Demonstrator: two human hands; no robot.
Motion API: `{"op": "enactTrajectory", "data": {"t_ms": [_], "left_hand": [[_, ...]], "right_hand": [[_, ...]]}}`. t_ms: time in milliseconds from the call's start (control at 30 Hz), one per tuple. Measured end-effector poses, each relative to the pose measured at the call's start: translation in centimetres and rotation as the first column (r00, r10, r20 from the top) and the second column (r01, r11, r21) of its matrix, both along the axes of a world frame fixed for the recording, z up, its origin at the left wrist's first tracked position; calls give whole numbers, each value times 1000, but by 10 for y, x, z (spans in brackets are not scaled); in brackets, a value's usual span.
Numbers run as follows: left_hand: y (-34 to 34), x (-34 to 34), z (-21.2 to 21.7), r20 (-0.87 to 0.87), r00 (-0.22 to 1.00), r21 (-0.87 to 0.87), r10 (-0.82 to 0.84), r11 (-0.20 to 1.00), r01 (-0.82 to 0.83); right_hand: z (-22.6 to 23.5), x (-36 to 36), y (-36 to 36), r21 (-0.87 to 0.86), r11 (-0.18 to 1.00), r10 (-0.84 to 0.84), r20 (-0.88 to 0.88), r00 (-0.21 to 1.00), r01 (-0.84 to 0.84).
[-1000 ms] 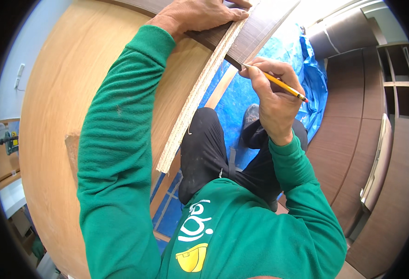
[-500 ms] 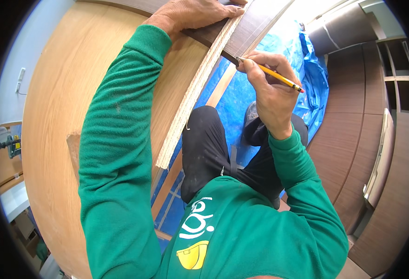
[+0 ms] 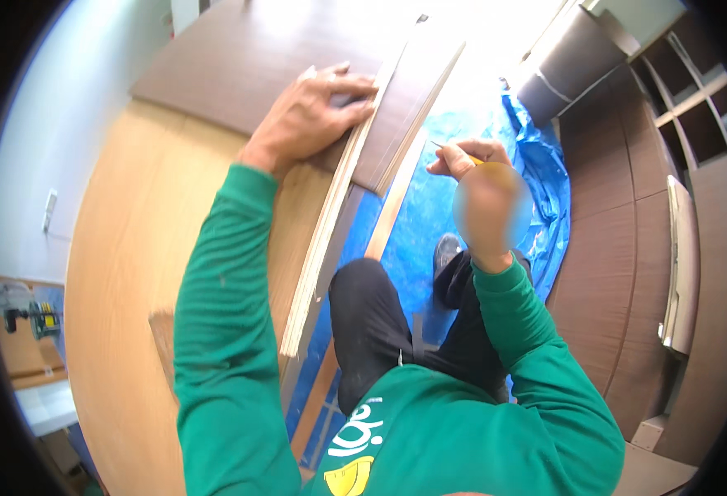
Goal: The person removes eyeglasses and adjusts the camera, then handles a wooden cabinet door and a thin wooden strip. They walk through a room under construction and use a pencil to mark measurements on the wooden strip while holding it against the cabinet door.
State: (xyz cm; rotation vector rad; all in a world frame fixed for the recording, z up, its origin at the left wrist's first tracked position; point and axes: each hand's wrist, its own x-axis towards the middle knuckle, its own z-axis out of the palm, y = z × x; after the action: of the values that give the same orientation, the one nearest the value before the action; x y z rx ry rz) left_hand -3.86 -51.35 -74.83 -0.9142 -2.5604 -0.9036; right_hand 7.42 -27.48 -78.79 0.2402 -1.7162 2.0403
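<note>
My left hand (image 3: pixel 310 116) rests over a dark brown board (image 3: pixel 215 62), its fingers and thumb pressed against a long, narrow plywood strip (image 3: pixel 324 236). That strip lies across the board and runs back toward me over the edge of a light wood panel (image 3: pixel 124 240). In my right hand (image 3: pixel 487 202) is a yellow pencil (image 3: pixel 476 160), pinched between thumb and fingers, with its tip just off the right edge of the board. A thin line shows on the board's surface right of the strip. The hand's back is blurred.
Blue plastic sheeting (image 3: pixel 417 219) covers the floor around my legs, with a wood batten (image 3: pixel 388 207) over it. Brown panels (image 3: pixel 599 223) stand along the right, beside a cardboard piece (image 3: pixel 679 264) and open shelving (image 3: pixel 694 107). A green power tool (image 3: pixel 43 319) sits at far left.
My right hand has drawn the pencil away from the board's near corner. My left hand still bears on the strip. The view has shifted and shows more of the dark board.
</note>
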Motion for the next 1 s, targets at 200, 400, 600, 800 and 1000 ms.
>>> {"op": "enactTrajectory", "data": {"t_ms": [200,400,600,800,1000], "left_hand": [[8,15,11,127,989,6,79,997,-81],[12,8,3,12,992,-173,123,978,-119],[19,10,5,-54,990,-237,131,961,-140],[19,10,7,-59,992,-244,114,962,-125],[19,7,5,-62,992,-253,109,960,-121]], "right_hand": [[21,-51,50,25,995,-96,46,994,95],[-12,-133,90,-5,998,-64,122,990,65],[-24,-227,111,-63,989,-130,18,991,131],[-31,-269,109,-22,984,-176,-71,982,175],[-28,-276,114,20,984,-178,-48,983,179]]}}
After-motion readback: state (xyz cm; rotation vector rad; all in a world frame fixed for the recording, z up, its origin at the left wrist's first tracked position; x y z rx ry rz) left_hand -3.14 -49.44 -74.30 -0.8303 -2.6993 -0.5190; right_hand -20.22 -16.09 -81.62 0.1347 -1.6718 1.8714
